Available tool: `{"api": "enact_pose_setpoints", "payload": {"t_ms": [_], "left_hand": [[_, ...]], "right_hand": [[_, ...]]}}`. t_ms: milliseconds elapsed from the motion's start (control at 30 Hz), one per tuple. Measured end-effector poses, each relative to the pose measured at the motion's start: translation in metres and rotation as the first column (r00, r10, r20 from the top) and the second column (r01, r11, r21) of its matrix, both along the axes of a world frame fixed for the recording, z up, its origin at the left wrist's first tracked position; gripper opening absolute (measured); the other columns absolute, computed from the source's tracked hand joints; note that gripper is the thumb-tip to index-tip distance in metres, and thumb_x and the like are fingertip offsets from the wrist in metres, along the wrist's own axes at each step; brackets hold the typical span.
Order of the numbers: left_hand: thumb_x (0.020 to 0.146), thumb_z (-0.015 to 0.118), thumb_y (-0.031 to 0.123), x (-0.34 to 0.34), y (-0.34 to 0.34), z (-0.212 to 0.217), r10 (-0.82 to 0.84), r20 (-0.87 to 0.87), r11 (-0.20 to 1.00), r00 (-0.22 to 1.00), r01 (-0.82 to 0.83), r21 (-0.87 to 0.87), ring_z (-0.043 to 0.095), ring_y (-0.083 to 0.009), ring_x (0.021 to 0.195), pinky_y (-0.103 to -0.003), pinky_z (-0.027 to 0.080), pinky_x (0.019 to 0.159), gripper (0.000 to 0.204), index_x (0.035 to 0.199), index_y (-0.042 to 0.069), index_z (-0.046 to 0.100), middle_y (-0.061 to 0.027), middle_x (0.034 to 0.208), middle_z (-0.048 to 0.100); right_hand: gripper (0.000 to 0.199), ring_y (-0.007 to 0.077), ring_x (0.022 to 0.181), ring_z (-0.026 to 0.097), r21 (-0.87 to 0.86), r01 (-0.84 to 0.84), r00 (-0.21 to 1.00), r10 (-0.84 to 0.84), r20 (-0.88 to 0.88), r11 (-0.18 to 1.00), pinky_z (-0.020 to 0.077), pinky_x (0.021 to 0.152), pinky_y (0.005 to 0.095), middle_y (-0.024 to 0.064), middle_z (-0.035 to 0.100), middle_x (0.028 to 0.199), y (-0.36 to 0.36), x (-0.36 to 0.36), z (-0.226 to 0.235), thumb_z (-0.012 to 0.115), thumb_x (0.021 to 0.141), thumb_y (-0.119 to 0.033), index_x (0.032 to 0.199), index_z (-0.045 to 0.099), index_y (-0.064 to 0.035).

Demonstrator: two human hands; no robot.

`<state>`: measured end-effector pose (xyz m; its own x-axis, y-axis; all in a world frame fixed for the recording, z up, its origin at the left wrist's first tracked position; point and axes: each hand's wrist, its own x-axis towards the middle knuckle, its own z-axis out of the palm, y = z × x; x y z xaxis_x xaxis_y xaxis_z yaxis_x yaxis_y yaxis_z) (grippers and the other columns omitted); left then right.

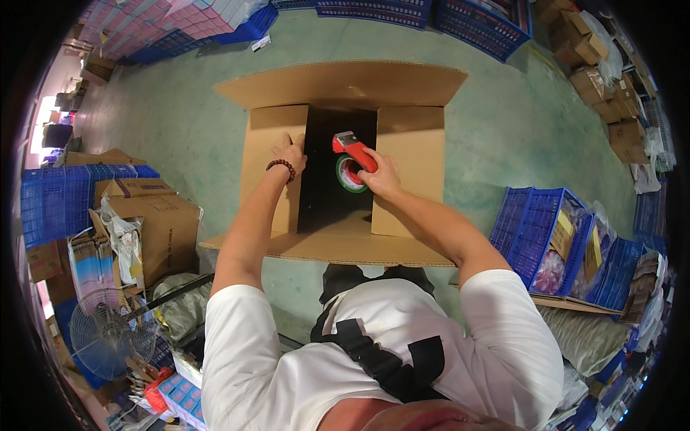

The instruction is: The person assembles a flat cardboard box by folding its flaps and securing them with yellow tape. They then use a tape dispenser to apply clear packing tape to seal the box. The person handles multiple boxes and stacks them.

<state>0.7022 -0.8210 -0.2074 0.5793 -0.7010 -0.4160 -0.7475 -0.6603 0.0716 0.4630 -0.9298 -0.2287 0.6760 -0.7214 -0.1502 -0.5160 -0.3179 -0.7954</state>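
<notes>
Dark gap between carton flaps looks open; tape dispenser partly blocks it

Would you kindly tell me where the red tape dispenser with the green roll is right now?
In the head view, the red tape dispenser is in the right hand, over the dark gap between the inner flaps of the open cardboard box.

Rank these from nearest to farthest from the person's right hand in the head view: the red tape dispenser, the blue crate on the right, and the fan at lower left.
1. Red tape dispenser: held in the right hand, over the open carton.
2. Blue crate: on the floor, to the right.
3. Fan: far lower left, beyond the left arm.
</notes>
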Motion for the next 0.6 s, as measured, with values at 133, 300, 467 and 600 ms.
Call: {"api": "enact_pose_setpoints", "payload": {"t_ms": [133, 300, 467, 600], "left_hand": [[0.084, 0.065, 0.023, 0.005, 0.003, 0.021, -0.07, 0.004, 0.996, 0.998, 0.069, 0.047, 0.049, -0.0463, 0.114, -0.051, 0.045, 0.092, 0.062, 0.139, 0.024, 0.038, -0.0175, 0.142, 0.035], [0.082, 0.068, 0.031, 0.004, 0.005, 0.044, -0.144, 0.075, 0.989, 0.987, 0.14, 0.054, 0.056, -0.0387, 0.105, -0.045, 0.051, 0.083, 0.062, 0.137, 0.028, 0.041, -0.013, 0.132, 0.044], [0.081, 0.069, 0.039, 0.007, 0.008, 0.043, -0.163, 0.118, 0.986, 0.98, 0.156, 0.063, 0.057, -0.0367, 0.105, -0.044, 0.052, 0.081, 0.056, 0.13, 0.027, 0.045, -0.0108, 0.128, 0.046], [0.082, 0.067, 0.042, 0.01, 0.015, 0.051, -0.209, 0.099, 0.978, 0.973, 0.207, 0.028, 0.057, -0.0362, 0.106, -0.045, 0.051, 0.082, 0.054, 0.129, 0.023, 0.046, -0.0118, 0.126, 0.048]], "right_hand": [[0.062, 0.0218, 0.107, 0.058, 0.372, -0.002, 0.955, -0.108, 0.275, 0.928, 0.0454, 0.094, 0.0324, 0.0122, 0.06, 0.118, -0.026, -0.002, 0.037, 0.069, 0.073, -0.018, 0.132, 0.051, -0.0105], [0.06, 0.0115, 0.08, 0.052, -0.148, -0.087, 0.743, 0.163, 0.649, 0.985, 0.0438, 0.074, 0.0274, 0.0015, 0.055, 0.086, -0.122, 0.028, 0.145, 0.068, 0.077, -0.016, 0.133, 0.047, -0.0082], [0.052, 0.0125, 0.084, 0.052, 0.177, 0.007, 0.795, -0.113, 0.595, 0.984, 0.0408, 0.079, 0.0256, 0.002, 0.055, 0.091, -0.195, 0.082, 0.191, 0.064, 0.082, -0.027, 0.129, 0.049, -0.0101], [0.043, 0.0173, 0.087, 0.054, 0.734, 0.077, 0.906, -0.355, 0.231, 0.675, 0.0462, 0.078, 0.0318, 0.0038, 0.054, 0.098, -0.184, 0.064, 0.179, 0.061, 0.083, -0.033, 0.12, 0.053, -0.0119]]}}
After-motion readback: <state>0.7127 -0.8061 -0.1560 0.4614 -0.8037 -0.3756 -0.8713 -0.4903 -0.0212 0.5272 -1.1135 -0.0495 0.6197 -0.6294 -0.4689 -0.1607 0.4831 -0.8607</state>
